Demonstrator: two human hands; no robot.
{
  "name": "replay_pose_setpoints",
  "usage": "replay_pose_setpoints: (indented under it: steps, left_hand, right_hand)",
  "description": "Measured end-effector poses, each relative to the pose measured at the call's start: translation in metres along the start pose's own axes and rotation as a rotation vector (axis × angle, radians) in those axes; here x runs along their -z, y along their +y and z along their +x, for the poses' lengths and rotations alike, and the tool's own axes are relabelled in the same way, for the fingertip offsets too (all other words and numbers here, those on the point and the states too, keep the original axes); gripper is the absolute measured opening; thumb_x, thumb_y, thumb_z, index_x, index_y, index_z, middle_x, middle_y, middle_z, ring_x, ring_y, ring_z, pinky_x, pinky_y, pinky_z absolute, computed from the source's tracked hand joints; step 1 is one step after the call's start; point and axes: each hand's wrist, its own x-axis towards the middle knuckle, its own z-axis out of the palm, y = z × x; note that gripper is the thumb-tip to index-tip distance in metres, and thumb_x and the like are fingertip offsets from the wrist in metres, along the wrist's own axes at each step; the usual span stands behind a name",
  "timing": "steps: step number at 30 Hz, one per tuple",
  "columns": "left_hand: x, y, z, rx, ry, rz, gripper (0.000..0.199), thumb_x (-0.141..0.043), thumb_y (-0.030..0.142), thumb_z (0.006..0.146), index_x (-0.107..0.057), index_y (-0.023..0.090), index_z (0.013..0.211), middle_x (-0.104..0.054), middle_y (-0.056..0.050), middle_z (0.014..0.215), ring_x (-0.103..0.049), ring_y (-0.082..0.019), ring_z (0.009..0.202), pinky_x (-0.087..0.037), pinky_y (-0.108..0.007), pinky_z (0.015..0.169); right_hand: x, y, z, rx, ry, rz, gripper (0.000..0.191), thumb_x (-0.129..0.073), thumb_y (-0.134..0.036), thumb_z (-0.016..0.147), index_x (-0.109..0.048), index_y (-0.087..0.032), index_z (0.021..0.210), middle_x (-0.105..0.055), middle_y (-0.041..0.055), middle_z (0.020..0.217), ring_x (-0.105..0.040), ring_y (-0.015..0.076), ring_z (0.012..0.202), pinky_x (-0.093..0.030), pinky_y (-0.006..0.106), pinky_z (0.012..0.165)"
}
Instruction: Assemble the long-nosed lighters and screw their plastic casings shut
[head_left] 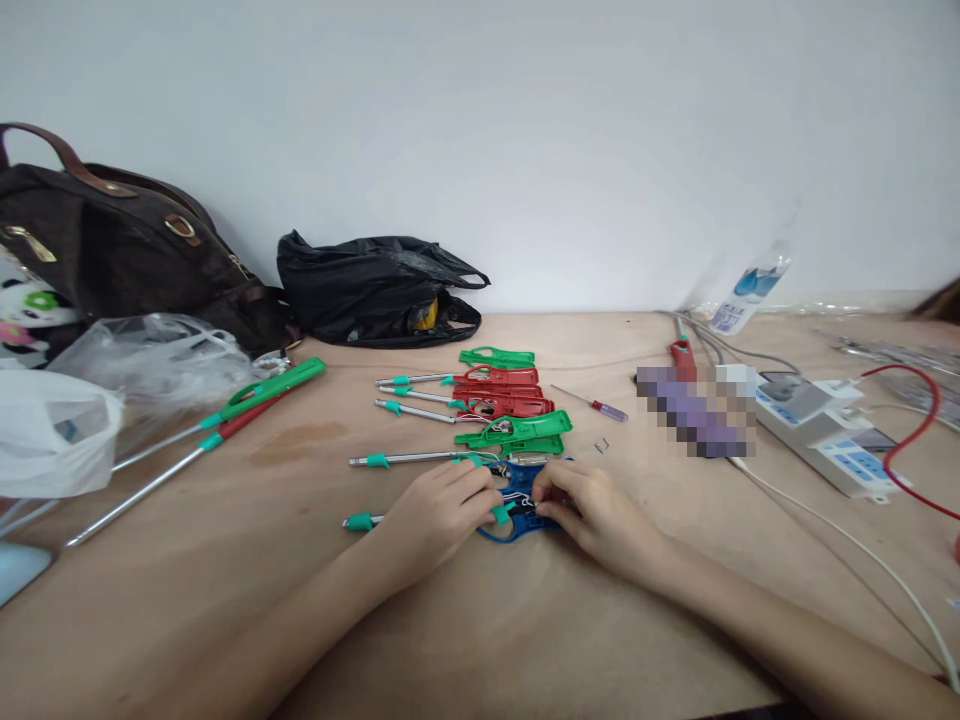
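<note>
An opened blue gas lighter (502, 532) lies in front of me, its inner parts and thin wires (517, 497) exposed. My left hand (446, 500) is closed at its front end, by a teal trigger piece (502, 513); the metal tube with a teal tip (361, 522) sticks out to the left. Across from it, my right hand (592, 505) pinches at the wires and inner parts; what sits between its fingertips is too small to make out. Just beyond lies another opened lighter with a long metal tube (412, 458), partly hidden by my hands.
Behind are opened red lighters (502, 403) and green lighter shells (517, 432). A screwdriver (600, 407) and small screws (601, 445) lie right of them. Two lighters (262, 390) rest left, near bags (360, 290). Power strips (825, 430), cables and a bottle (754, 285) stand right.
</note>
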Motion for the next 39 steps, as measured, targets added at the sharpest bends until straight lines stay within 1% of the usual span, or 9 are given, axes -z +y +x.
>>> replay_pose_setpoints:
  steps: [5,11,14,19,24,32,36,39]
  left_hand:
    - [-0.005,0.002,0.0,0.027,-0.018,-0.04,0.025,-0.04,0.021,0.1,-0.062,0.016,0.089,-0.061,-0.004,0.083,-0.054,-0.017,0.074,-0.043,-0.026,0.066]
    - [-0.006,0.003,0.001,0.049,-0.003,-0.088,0.029,-0.038,0.022,0.101,-0.063,0.015,0.089,-0.062,-0.005,0.085,-0.054,-0.016,0.074,-0.044,-0.026,0.065]
    - [-0.007,0.003,0.002,0.051,-0.007,-0.085,0.029,-0.037,0.021,0.101,-0.063,0.015,0.09,-0.062,-0.005,0.086,-0.055,-0.016,0.076,-0.046,-0.027,0.068]
    - [-0.011,0.004,0.001,0.028,0.006,-0.082,0.027,-0.037,0.018,0.1,-0.063,0.015,0.091,-0.063,-0.006,0.087,-0.055,-0.017,0.077,-0.046,-0.027,0.069]
    - [-0.013,0.004,0.001,0.003,0.043,-0.088,0.028,-0.037,0.017,0.101,-0.063,0.015,0.091,-0.063,-0.006,0.086,-0.055,-0.017,0.076,-0.044,-0.027,0.067]
    - [-0.012,0.003,0.002,0.017,0.013,-0.095,0.03,-0.036,0.018,0.101,-0.063,0.015,0.089,-0.063,-0.005,0.084,-0.053,-0.017,0.074,-0.042,-0.026,0.065]
    - [-0.012,0.003,0.001,0.062,-0.001,-0.161,0.025,-0.04,0.02,0.1,-0.062,0.016,0.09,-0.062,-0.005,0.087,-0.054,-0.017,0.075,-0.042,-0.026,0.066]
    - [-0.012,0.005,0.001,0.169,-0.015,-0.202,0.017,-0.048,0.023,0.098,-0.061,0.016,0.089,-0.062,-0.004,0.087,-0.054,-0.016,0.075,-0.041,-0.025,0.065]
  right_hand:
    - [-0.001,-0.001,0.0,-0.035,-0.011,0.052,0.015,-0.055,-0.005,0.08,-0.057,-0.019,0.082,-0.064,0.0011,0.08,-0.057,0.016,0.074,-0.043,0.027,0.067]
    - [0.001,-0.004,0.001,-0.068,-0.018,0.097,0.015,-0.056,-0.004,0.079,-0.058,-0.019,0.079,-0.064,0.0006,0.077,-0.057,0.0152,0.072,-0.044,0.026,0.067]
    - [0.001,-0.005,0.001,-0.072,-0.025,0.121,0.016,-0.055,-0.004,0.079,-0.058,-0.02,0.078,-0.065,0.0003,0.077,-0.058,0.015,0.071,-0.044,0.026,0.067]
    - [0.001,-0.005,0.003,-0.065,-0.052,0.157,0.017,-0.055,-0.003,0.078,-0.058,-0.019,0.076,-0.065,0.0002,0.076,-0.058,0.0145,0.069,-0.045,0.025,0.065]
    - [0.0,-0.006,0.002,-0.082,-0.052,0.158,0.018,-0.056,-0.002,0.076,-0.058,-0.019,0.075,-0.065,0.0,0.076,-0.058,0.0144,0.07,-0.044,0.026,0.066]
    - [-0.004,-0.001,-0.001,-0.046,-0.023,0.107,0.021,-0.058,0.001,0.074,-0.058,-0.02,0.077,-0.061,-0.0011,0.076,-0.055,0.0145,0.073,-0.043,0.025,0.066]
    - [-0.003,-0.002,-0.001,-0.007,-0.023,0.106,0.022,-0.058,0.003,0.073,-0.058,-0.019,0.076,-0.062,0.0003,0.082,-0.056,0.0155,0.079,-0.044,0.027,0.071]
    - [-0.002,-0.004,0.0,-0.014,-0.019,0.104,0.023,-0.058,0.004,0.073,-0.058,-0.019,0.075,-0.061,0.0007,0.083,-0.056,0.0156,0.079,-0.044,0.026,0.071]
